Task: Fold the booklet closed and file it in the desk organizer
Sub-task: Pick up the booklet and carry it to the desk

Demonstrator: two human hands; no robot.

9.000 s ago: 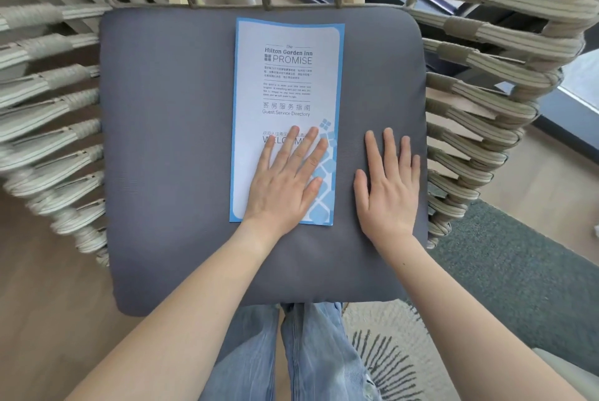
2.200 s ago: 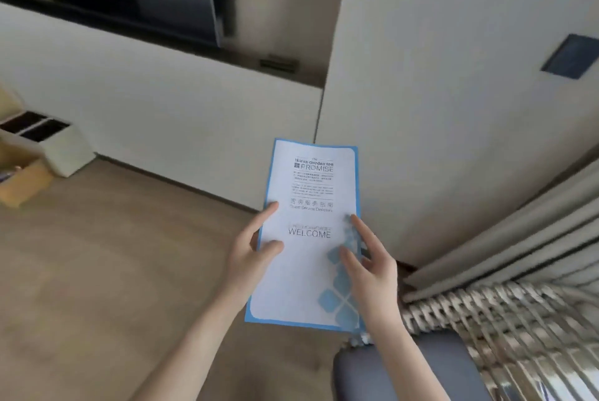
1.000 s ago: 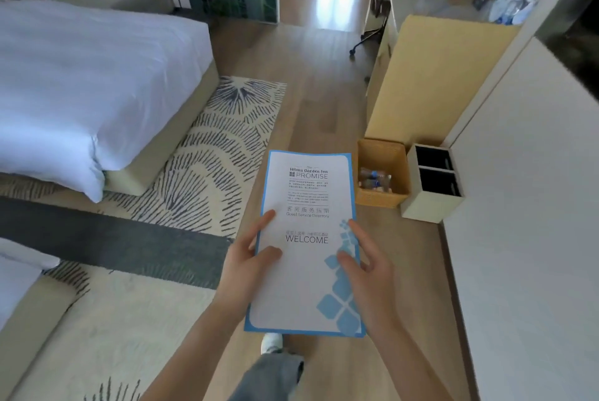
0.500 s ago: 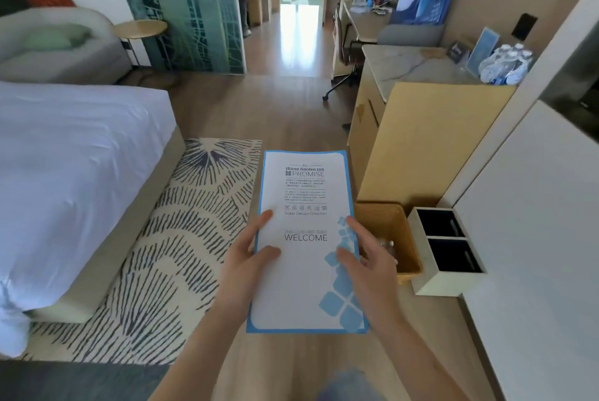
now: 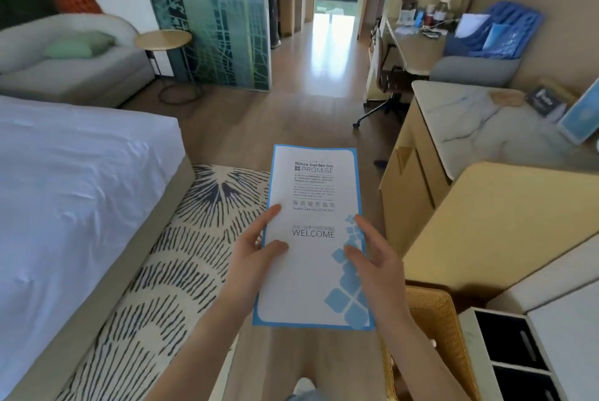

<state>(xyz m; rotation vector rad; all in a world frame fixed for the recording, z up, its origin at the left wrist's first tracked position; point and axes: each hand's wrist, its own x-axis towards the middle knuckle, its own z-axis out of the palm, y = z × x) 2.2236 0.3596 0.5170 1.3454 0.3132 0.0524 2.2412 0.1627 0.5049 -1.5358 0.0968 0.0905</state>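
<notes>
Hands: left hand (image 5: pixel 251 263) and right hand (image 5: pixel 377 263) each loosely curled on a long edge of the booklet (image 5: pixel 312 238), thumbs on the cover, fingers underneath and out of sight.
Booklet: folded shut, cover up, held roughly level in the air above the wooden floor (image 5: pixel 233 128), between the bed (image 5: pixel 71 180) and the cabinet (image 5: pixel 499 225); it rests on nothing.
Long axis: runs straight away from the person, top edge pointing down the room, lower half between the two hands.
Desk organizer: the likeliest candidate is the blue upright file holder (image 5: pixel 496 32) on the far bench (image 5: pixel 418 50), already holding white and blue papers; from here it cannot be told which slot is free.
Direction: ahead and to the right of the booklet, well apart from it, with the marble-topped counter (image 5: pixel 479 121) between.
Nearer hand: the right, by the look of it, since the holder lies on that side.
Stage: folding appears done; carrying is under way and filing is not yet done.
Next move: probably a walk forward, then tipping the booklet upright to slide in end-first.
</notes>
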